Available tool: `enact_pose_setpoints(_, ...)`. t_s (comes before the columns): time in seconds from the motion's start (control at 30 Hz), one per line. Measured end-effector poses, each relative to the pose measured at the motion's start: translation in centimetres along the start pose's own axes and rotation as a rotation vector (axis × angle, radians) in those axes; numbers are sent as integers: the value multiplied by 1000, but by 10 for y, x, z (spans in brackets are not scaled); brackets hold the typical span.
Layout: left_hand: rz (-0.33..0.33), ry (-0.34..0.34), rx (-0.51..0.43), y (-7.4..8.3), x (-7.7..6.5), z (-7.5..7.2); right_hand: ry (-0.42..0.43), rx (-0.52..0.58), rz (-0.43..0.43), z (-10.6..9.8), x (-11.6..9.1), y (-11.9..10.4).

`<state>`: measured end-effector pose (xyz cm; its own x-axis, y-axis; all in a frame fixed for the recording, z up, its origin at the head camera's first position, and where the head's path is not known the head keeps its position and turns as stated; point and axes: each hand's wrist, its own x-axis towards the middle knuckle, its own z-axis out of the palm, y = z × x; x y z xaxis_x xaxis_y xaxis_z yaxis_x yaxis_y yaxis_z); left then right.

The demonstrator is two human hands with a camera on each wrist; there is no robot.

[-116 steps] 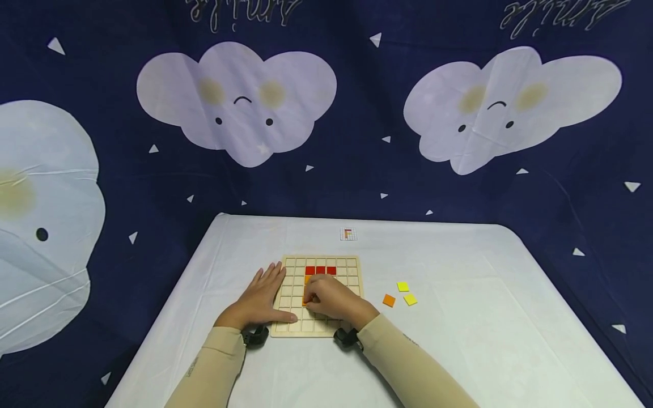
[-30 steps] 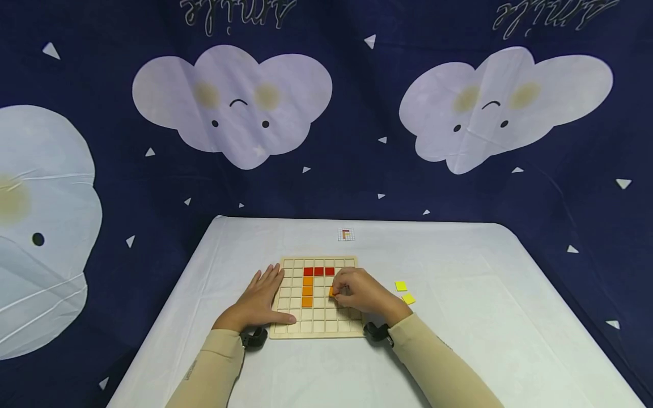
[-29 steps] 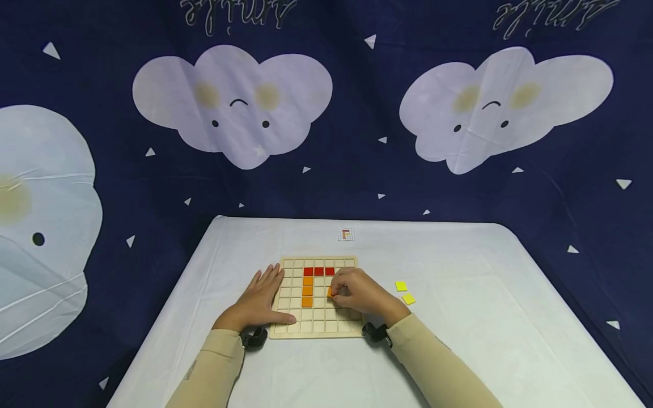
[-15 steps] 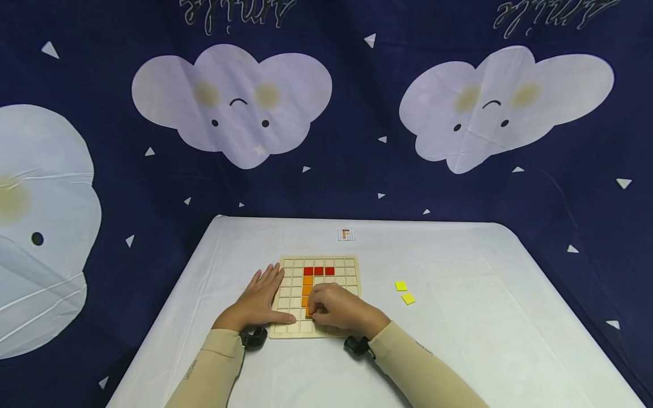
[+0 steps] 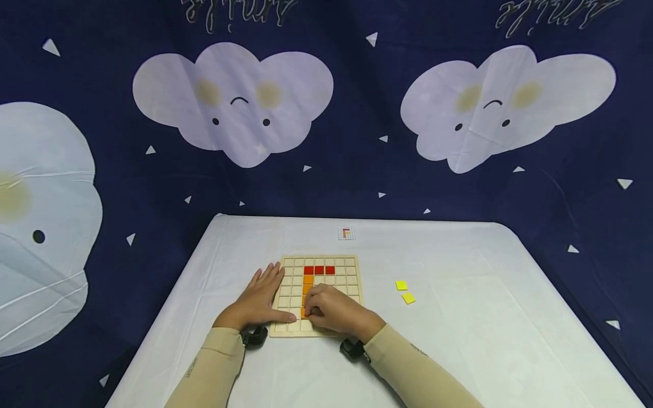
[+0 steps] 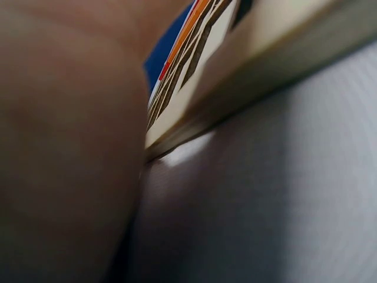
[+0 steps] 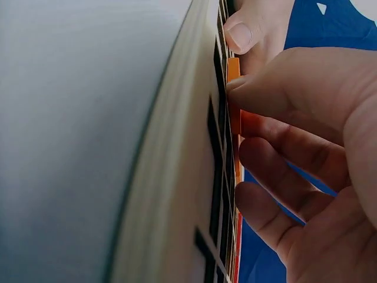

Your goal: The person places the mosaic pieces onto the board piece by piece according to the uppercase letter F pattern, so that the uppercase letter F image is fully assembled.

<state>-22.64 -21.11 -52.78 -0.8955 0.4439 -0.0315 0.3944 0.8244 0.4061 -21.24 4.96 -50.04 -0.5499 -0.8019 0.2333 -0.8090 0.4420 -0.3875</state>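
A light wooden grid board (image 5: 347, 320) lies on the white table. My left hand (image 5: 257, 300) rests spread along its left side, thumb lying over the lower left cells. Between thumb and fingers my right hand (image 5: 334, 309) pinches an orange square tile (image 7: 234, 68), right at the grid below the orange column. Red tiles (image 5: 319, 270) fill three cells in an upper row. Under the leftmost red one runs a column of orange tiles (image 5: 308, 280), its lower part partly hidden by the right hand. In the left wrist view the board's edge (image 6: 235, 88) shows beside the palm.
Two yellow tiles (image 5: 405, 292) lie loose on the table to the right of the board. Behind the board is a small printed card (image 5: 347, 233) with a coloured grid pattern. A dark blue cloth with clouds (image 5: 357, 170) hangs behind the table (image 5: 459, 317).
The loose orange tile beside the yellow ones was picked up by my right hand and carried left over the board to the bottom of the orange column. My left hand has stayed in place.
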Motion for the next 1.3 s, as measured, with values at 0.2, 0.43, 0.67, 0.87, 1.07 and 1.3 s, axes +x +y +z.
enact_pose_setpoints(0.2,2,-3,-1,0,0,-1,30,36,54,2,0,-2)
enact_pose_setpoints(0.43,-1,-3,-3,-1,0,-2,33,69,119,4,0,-1)
enact_pose_setpoints(0.67,-5,-3,0,0,0,-2,68,39,84,-4,-12,3)
enact_pose_setpoints(0.87,-7,9,-8,0,2,0,210,81,118,-26,-39,32)
enact_pose_setpoints(1.07,-4,12,-16,1,0,-1,325,120,330,-51,-78,64)
enact_pose_setpoints(1.3,-5,11,-20,2,0,-2,351,45,535,-70,-124,96)
